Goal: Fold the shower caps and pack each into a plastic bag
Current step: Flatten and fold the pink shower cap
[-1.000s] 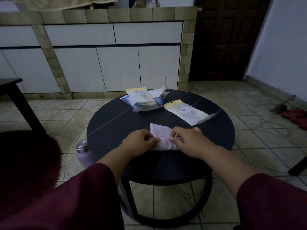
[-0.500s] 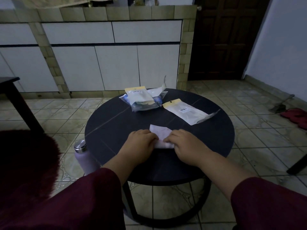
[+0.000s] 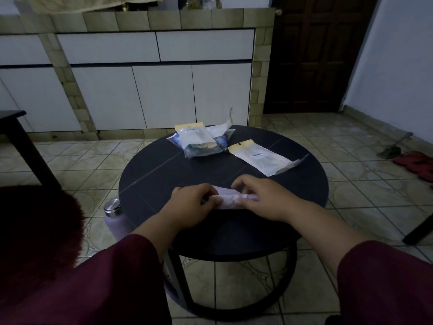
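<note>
Folded narrower than half a second ago: shower cap (image 3: pixel 228 200), now a slim pale band instead of a wider flap, with the hands a little further apart. Left hand (image 3: pixel 193 205) at the band's left end, fingers curled over and pinching it. Right hand (image 3: pixel 260 199) at the right end, fingertips pinching the cap against the tabletop, thumb raised above the far edge. Cap lying on the near half of the round dark table (image 3: pixel 152 184), between the two hands, a small pale corner showing behind the roll.

Further back on the table, well apart from the hands: a flat plastic bag (image 3: pixel 260 157) with a yellow header card and a barcode label, lying slantwise on the right. Just left of it, at the far edge, a pile of filled bags (image 3: pixel 199 143), also yellow-topped, with blue showing through the clear film.

On the tiled floor, tucked against the table's left side, a lilac bottle (image 3: pixel 114 214) with a metal cap. Dark red sleeves (image 3: pixel 131 277) on both forearms.
</note>
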